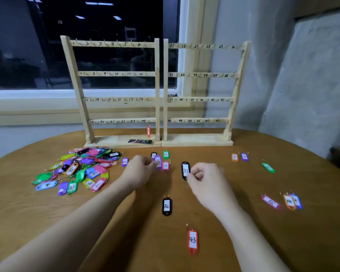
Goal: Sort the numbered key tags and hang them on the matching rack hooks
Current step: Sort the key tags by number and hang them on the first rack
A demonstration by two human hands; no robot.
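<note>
Two wooden racks stand at the table's far side: the left rack (114, 74) numbered 1 to 24, the right rack (202, 75) numbered 25 to 48. One red tag (148, 131) hangs near hook 24. A heap of coloured key tags (77, 169) lies at the left. My left hand (140, 168) pinches a purple tag (158, 161) beside pink tag 13 (165, 165). My right hand (204, 177) has curled fingers that pinch the lower end of black tag 31 (185, 170). Black tag 32 (166, 206) and red tag 43 (192, 241) lie nearer me.
Green tag 2 (166, 154) and a black tag (153, 155) lie in front of the racks. Orange and purple tags (239, 157), a green tag (268, 167), and a pink, orange and blue group (283, 201) lie at the right. A dark packet (140, 141) rests on the left rack's base.
</note>
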